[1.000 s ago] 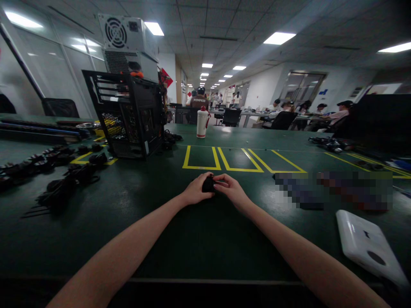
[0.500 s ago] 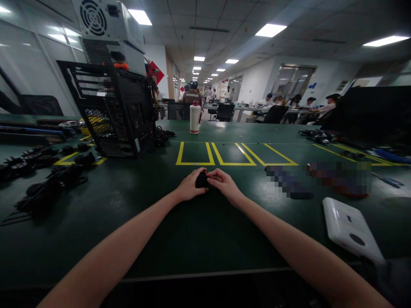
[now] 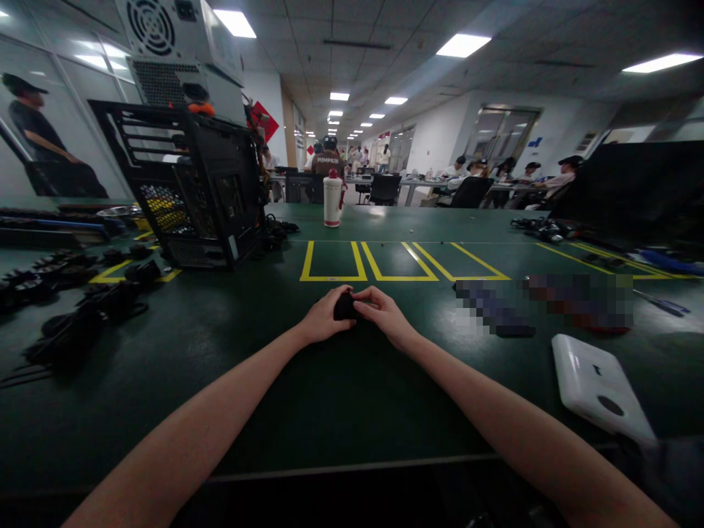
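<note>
A small black rounded object (image 3: 344, 307) is held just above or on the green table (image 3: 352, 396), in front of the yellow tape marks; its kind is too dark to make out. Wrapped about its left side is my left hand (image 3: 323, 317), thumb below and fingers over the top. My right hand (image 3: 383, 311) pinches at the object's right edge with thumb and forefinger. Whether a small part sits in that pinch is hidden.
An open black computer case (image 3: 187, 191) with power supplies (image 3: 176, 44) on top stands left, near black cable bundles (image 3: 82, 315). A white bottle (image 3: 332, 199) stands behind the tape. At right lie a white device (image 3: 599, 385) and a screwdriver (image 3: 663, 303). People sit in the background.
My hands stay around the black object with hardly any movement; the right fingers sit slightly closer to it. The view has shifted a little. A person now shows at the far left.
</note>
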Demonstrator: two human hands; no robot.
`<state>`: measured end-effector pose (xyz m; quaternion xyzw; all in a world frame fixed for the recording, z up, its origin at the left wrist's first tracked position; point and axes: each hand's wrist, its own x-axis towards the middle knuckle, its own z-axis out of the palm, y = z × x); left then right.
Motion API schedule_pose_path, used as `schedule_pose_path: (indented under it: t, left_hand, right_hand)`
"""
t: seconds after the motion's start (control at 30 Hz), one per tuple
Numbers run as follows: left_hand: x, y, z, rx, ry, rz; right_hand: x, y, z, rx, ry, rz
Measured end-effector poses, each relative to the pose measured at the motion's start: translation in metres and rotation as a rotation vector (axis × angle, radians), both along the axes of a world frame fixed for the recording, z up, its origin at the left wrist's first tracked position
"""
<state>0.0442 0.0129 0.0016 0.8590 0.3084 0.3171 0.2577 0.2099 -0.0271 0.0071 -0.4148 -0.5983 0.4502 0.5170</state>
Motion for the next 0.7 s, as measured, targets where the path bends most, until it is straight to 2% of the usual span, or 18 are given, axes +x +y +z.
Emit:
schedule_pose_path:
  t: [0.17, 0.3, 0.4, 0.7]
  left_hand:
    - [0.0003, 0.0000, -0.0010, 0.009, -0.005, -0.003]
    - [-0.0006, -0.0016, 0.0007, 0.001, -0.002, -0.005]
    - [-0.0008, -0.0024, 0.0017, -0.010, 0.004, 0.003]
    - [0.0006, -0.0059, 0.0041, 0.000, 0.012, 0.027]
  right_hand:
    - [0.0009, 0.0032, 0.0018, -0.036, 0.030, -0.016]
    - [0.0019, 0.0017, 0.0039, -0.092, 0.028, 0.030]
    - [0.0021, -0.0006, 0.0036, -0.055, 0.038, 0.072]
    - [0.0027, 0.0024, 0.0012, -0.025, 0.020, 0.014]
